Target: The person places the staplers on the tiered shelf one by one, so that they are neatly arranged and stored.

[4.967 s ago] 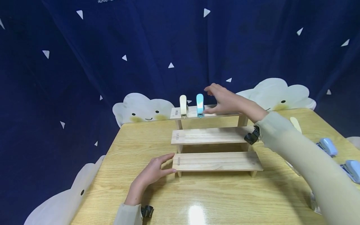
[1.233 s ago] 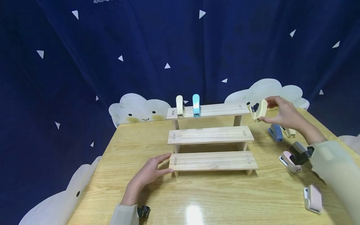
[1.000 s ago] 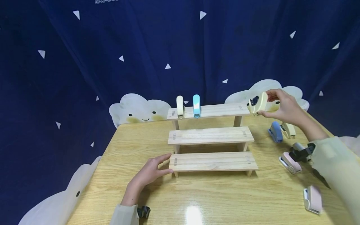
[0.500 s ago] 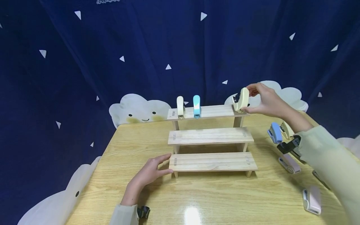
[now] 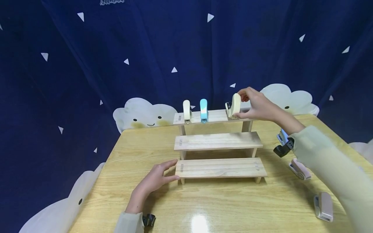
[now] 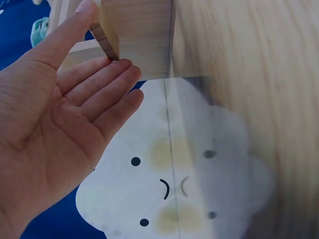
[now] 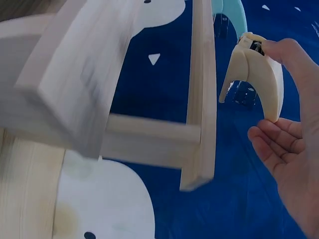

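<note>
A three-tier wooden shelf (image 5: 222, 168) stands on the table. My right hand (image 5: 257, 105) pinches a cream stapler (image 5: 236, 104) between thumb and fingertips, over the right part of the top tier (image 5: 218, 115). In the right wrist view this stapler (image 7: 271, 82) is held by its two ends, close beside the shelf's edge. Upright on the top tier's left part are another cream stapler (image 5: 186, 110) and a light blue stapler (image 5: 203, 109). My left hand (image 5: 155, 178) touches the bottom tier's left end, thumb at the front edge. Its fingers (image 6: 107, 94) lie extended in the left wrist view.
Right of the shelf lie two pink staplers (image 5: 324, 207) and a blue stapler (image 5: 282, 137), partly covered by the right wrist. The right sleeve (image 5: 323, 155) crosses above that side. A dark blue curtain (image 5: 145, 48) with white cloud shapes hangs behind the table.
Between the first two frames, my right hand left the blue stapler and took up the cream stapler. Since then it has carried it leftward over the top tier. My left hand stays put.
</note>
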The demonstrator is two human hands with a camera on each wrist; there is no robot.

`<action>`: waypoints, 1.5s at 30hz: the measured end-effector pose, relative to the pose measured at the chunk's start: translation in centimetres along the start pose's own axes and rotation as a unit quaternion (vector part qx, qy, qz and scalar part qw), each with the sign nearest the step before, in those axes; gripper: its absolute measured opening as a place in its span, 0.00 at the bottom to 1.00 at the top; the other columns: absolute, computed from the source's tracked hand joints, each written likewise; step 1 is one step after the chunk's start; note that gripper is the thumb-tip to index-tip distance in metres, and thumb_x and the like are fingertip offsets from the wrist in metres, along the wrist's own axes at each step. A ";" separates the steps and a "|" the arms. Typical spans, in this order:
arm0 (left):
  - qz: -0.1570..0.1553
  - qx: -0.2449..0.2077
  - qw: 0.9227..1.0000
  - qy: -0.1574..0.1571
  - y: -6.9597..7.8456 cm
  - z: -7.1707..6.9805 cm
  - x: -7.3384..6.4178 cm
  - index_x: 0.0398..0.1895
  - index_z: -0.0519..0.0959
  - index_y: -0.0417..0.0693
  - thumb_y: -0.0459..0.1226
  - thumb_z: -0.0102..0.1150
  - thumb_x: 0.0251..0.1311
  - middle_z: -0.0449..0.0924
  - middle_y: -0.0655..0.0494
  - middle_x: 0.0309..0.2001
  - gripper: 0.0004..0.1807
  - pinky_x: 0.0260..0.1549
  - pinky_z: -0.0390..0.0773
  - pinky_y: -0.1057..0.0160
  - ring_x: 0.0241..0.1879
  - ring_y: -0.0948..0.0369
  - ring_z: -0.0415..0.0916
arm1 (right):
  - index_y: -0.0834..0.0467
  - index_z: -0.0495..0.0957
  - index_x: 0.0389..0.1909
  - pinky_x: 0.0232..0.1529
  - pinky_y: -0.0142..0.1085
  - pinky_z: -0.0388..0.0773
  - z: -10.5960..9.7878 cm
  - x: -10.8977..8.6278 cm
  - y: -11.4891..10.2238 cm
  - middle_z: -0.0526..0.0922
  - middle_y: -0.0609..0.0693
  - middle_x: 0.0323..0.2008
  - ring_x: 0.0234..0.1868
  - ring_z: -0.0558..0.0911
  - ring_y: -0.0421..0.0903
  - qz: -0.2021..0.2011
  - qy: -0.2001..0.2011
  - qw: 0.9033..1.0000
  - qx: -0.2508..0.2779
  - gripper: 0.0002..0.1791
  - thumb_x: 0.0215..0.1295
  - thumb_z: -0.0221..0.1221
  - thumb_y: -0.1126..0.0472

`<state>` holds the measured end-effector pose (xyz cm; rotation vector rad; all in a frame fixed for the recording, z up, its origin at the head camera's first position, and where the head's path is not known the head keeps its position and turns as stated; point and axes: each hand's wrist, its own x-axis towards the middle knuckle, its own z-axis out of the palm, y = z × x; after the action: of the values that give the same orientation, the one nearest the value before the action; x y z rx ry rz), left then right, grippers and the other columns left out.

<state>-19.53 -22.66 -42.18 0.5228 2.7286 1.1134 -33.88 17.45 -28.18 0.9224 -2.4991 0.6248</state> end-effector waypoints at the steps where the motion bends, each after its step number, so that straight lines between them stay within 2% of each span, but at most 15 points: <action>1: 0.002 0.002 1.000 0.000 0.0 0.0 0.0 0.73 0.63 0.43 0.52 0.65 0.58 0.64 0.46 0.72 0.42 0.70 0.65 0.44 0.71 0.45 0.64 | 0.68 0.70 0.53 0.41 0.41 0.76 0.2 0.2 -0.2 0.76 0.58 0.41 0.41 0.75 0.49 0.000 -0.002 1.000 -0.001 0.38 0.43 0.75 0.57; 6: 0.005 0.002 1.000 0.001 -0.1 0.1 0.0 0.73 0.63 0.44 0.52 0.64 0.59 0.65 0.47 0.72 0.42 0.70 0.66 0.45 0.71 0.46 0.64 | 0.67 0.70 0.52 0.42 0.42 0.76 0.7 0.9 -0.9 0.76 0.58 0.41 0.41 0.74 0.49 0.003 -0.018 1.000 0.005 0.38 0.42 0.76 0.56; 11: 0.007 0.002 1.000 -0.002 -0.1 0.1 0.1 0.73 0.63 0.44 0.52 0.64 0.59 0.65 0.47 0.72 0.42 0.70 0.66 0.44 0.71 0.46 0.64 | 0.68 0.69 0.54 0.44 0.44 0.77 1.0 1.4 -1.3 0.76 0.60 0.43 0.43 0.75 0.51 0.012 -0.048 0.999 0.004 0.37 0.46 0.74 0.55; 18: 0.015 0.010 1.000 -0.004 0.0 0.1 0.3 0.72 0.63 0.43 0.51 0.64 0.59 0.65 0.46 0.72 0.42 0.70 0.67 0.45 0.71 0.46 0.64 | 0.67 0.70 0.53 0.43 0.42 0.75 1.4 2.0 -1.5 0.75 0.59 0.42 0.42 0.74 0.51 0.009 -0.065 0.998 -0.007 0.36 0.47 0.74 0.53; 29: 0.021 0.013 1.000 0.003 0.0 0.0 0.4 0.72 0.64 0.42 0.49 0.65 0.59 0.66 0.45 0.71 0.41 0.69 0.67 0.45 0.70 0.45 0.65 | 0.66 0.69 0.56 0.50 0.46 0.76 1.6 3.1 -2.5 0.74 0.59 0.47 0.47 0.74 0.53 0.038 -0.105 0.994 -0.001 0.37 0.51 0.72 0.50; 38: 0.018 0.007 1.000 0.003 -0.2 -0.1 0.2 0.72 0.64 0.42 0.50 0.65 0.59 0.66 0.45 0.71 0.41 0.69 0.68 0.44 0.70 0.45 0.65 | 0.67 0.67 0.61 0.52 0.48 0.75 1.5 3.0 -2.5 0.73 0.60 0.49 0.49 0.73 0.54 0.030 -0.110 0.994 -0.002 0.42 0.52 0.72 0.47; 45: 0.018 0.002 1.000 0.000 -0.1 -0.1 0.1 0.72 0.64 0.41 0.50 0.65 0.59 0.66 0.44 0.71 0.41 0.70 0.67 0.44 0.70 0.45 0.64 | 0.65 0.67 0.62 0.58 0.53 0.75 0.4 1.6 -0.9 0.74 0.60 0.52 0.54 0.75 0.56 0.034 -0.078 0.996 0.006 0.41 0.53 0.72 0.49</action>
<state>-19.65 -22.76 -42.22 0.5739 2.7326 1.1178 -34.44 15.82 -27.49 0.9269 -2.6763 0.6101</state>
